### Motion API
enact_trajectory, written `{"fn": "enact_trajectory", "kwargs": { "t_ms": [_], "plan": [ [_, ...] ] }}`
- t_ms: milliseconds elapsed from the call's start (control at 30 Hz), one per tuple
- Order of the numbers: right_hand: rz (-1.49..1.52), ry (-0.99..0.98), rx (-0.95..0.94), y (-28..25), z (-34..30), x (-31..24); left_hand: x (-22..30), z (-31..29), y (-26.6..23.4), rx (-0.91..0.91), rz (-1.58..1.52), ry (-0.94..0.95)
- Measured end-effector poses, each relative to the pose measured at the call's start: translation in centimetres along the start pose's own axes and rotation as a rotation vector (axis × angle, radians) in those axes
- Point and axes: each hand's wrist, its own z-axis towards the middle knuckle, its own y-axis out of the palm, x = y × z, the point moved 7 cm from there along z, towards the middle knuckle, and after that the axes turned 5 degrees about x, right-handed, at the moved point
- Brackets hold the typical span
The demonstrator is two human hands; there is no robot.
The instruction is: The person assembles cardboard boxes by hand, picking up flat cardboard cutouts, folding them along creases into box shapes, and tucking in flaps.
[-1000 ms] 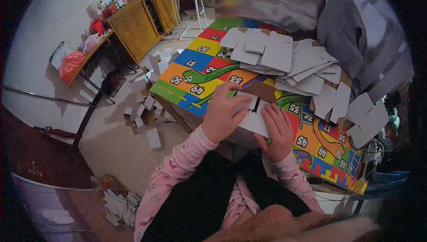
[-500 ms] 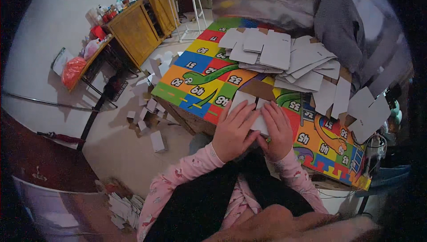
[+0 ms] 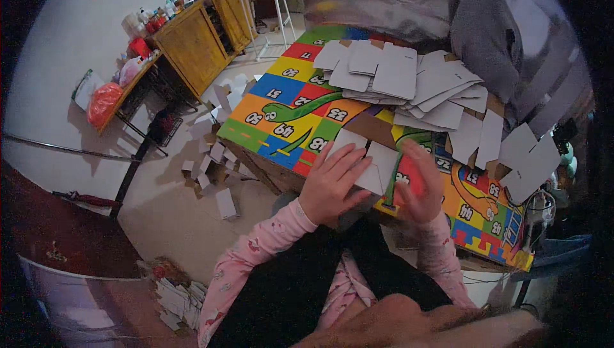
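Note:
A white cardboard carton [image 3: 382,161], folded flat with a brown inner flap at its far end, lies at the near edge of the colourful board-game mat [image 3: 256,114]. My left hand [image 3: 336,181] rests on its left side, fingers stretched out and slightly spread over the surface. Just right of the carton, apart from it, hovers my right hand [image 3: 423,185]; its fingers are open and a little blurred, with nothing in them. Beyond my hands, a heap of flattened white cartons [image 3: 394,74] covers the far right of the mat, several overlapping.
Folded white boxes [image 3: 225,204] lie scattered on the floor left of the table. More white pieces [image 3: 182,300] sit at lower left. A wooden cabinet [image 3: 195,34] stands by the wall, and a grey cushion-like shape [image 3: 486,41] is behind the heap.
My right hand has lifted off the carton and moved right, uncovering its right side. My left hand stays on the carton, shifted very slightly left.

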Motion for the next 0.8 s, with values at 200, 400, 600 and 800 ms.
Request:
{"fn": "enact_trajectory", "kwargs": {
  "t_ms": [200, 400, 600, 800],
  "plan": [
    [0.232, 0.261, -0.031, -0.2, 2.5, 2.4, -0.5, -0.2, -0.1, -0.01, -0.032, 0.032],
    [0.537, 0.289, -0.205, 2.9, 5.2, 3.2, -0.7, -0.2, 0.0, 0.001, -0.038, 0.062],
    [0.749, 0.503, -0.378, 5.5, 4.8, 3.9, -0.7, -0.4, -0.1, 0.011, -0.026, 0.071],
    [0.689, 0.156, -0.528, 6.2, 5.9, 2.1, -1.0, -0.5, -0.1, 0.065, -0.058, 0.063]
  ]
}}
